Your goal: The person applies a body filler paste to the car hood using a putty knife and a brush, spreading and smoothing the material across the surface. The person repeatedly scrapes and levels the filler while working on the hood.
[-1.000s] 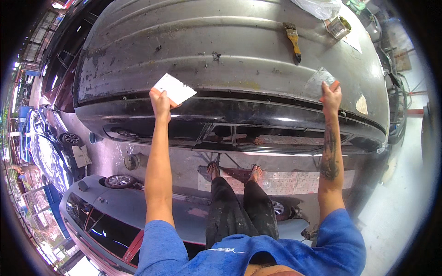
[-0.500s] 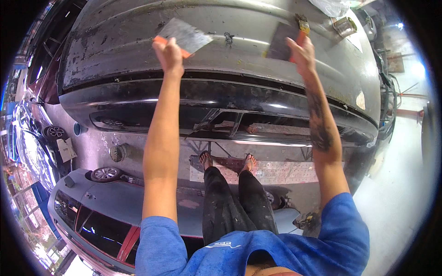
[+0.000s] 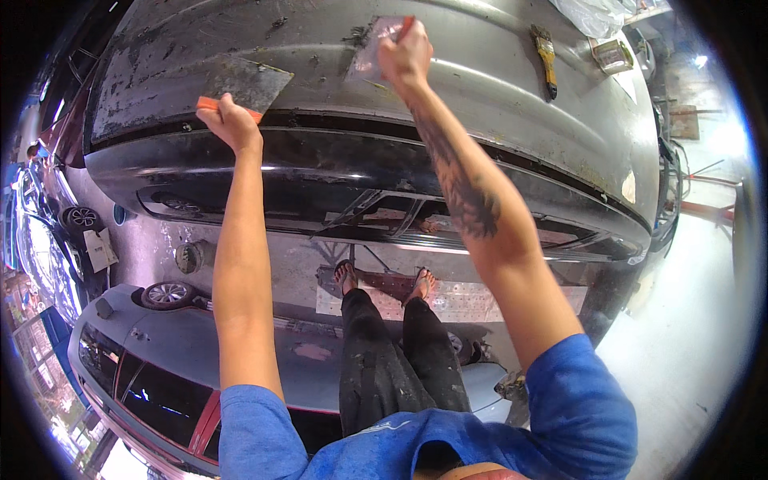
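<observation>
My left hand [image 3: 232, 124] is closed on the orange handle of a flat, square grey metal spreader [image 3: 250, 78] over the near-left part of the metal car roof [image 3: 496, 96]. Higher up, toward the middle of the roof, my right hand [image 3: 404, 56] grips a second spreader [image 3: 368, 48] with an orange handle; its blade is at the roof surface beside some dark smudges. To the right of that hand lies a paintbrush [image 3: 546, 60] with a yellow handle. The black roof edge [image 3: 312, 152] runs below both hands.
A metal can [image 3: 610, 56] and a clear plastic bag [image 3: 584, 16] are at the roof's back right. My feet stand on a perforated plank [image 3: 512, 300]. A grey car [image 3: 164, 360] is parked behind me, another car [image 3: 48, 240] at the left, and a wheel [image 3: 82, 216] beside it.
My right hand and its spreader have moved from the right across toward the middle and farther up the roof. My left spreader rose, then came down and left. The view has shifted slightly.
</observation>
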{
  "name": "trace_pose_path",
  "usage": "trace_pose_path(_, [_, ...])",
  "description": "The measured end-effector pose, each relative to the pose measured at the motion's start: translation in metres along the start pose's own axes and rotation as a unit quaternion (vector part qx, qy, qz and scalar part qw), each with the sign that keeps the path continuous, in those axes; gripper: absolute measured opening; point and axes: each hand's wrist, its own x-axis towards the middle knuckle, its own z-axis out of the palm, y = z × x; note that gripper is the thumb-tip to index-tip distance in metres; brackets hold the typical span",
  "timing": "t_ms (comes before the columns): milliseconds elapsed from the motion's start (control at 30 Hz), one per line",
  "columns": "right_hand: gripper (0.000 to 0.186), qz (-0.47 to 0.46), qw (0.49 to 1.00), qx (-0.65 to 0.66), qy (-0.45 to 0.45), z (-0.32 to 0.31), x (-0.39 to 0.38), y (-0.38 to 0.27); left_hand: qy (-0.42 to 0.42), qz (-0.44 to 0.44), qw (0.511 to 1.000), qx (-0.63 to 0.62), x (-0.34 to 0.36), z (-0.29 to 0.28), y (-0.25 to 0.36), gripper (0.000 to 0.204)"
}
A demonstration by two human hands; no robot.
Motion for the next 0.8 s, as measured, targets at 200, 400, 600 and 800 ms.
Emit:
trace_pose_path(200, [0.037,0.000,0.997,0.041,-0.065,-0.123,0.020,0.037,-0.027,0.022,0.998,-0.048,0.044,-0.023,-0.010,0.016])
trace_pose_path(400, [0.041,0.001,0.999,-0.031,-0.012,-0.104,-0.044,0.029,-0.237,0.066,0.957,0.152,0.042,-0.020,0.001,0.032])
trace_pose_path(600, [0.029,-0.004,0.985,0.048,-0.163,0.040,-0.002,-0.039,-0.368,-0.049,0.917,0.144,0.049,0.035,0.034,0.033])
trace_pose_path(800, [0.024,-0.060,0.966,0.195,-0.156,-0.041,0.042,-0.033,-0.228,0.123,0.964,0.058,0.129,-0.023,0.016,0.035])
